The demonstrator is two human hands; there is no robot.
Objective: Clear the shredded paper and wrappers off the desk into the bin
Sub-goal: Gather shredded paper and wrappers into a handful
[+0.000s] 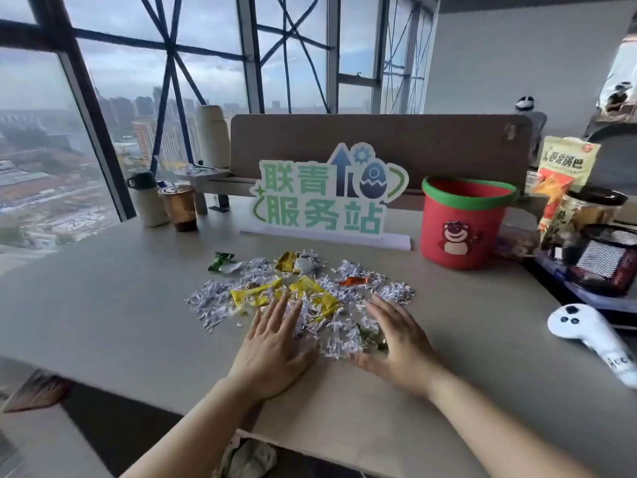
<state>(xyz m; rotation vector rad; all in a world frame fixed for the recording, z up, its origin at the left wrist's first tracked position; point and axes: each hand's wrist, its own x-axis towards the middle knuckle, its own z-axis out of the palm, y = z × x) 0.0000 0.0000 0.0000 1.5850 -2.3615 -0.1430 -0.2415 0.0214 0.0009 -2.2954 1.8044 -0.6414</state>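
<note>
- Left hand (275, 350) and right hand (396, 346) both flat, fingers spread, palms down at the near edge of the shredded paper (303, 305); nothing gripped.
- Shreds and wrappers (315, 296) strewn mid-desk (120, 312); bin (465, 222) upright, well apart, far right.
- Best to cup inward, herding loose strips into one mound before lifting; squeeze firmly to avoid spilling.
- Green wrapper (220, 261) lying apart at far left; easy to miss.

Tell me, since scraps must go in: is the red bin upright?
Upright: the red bin stands on its base on the desk, green rim up.
</note>
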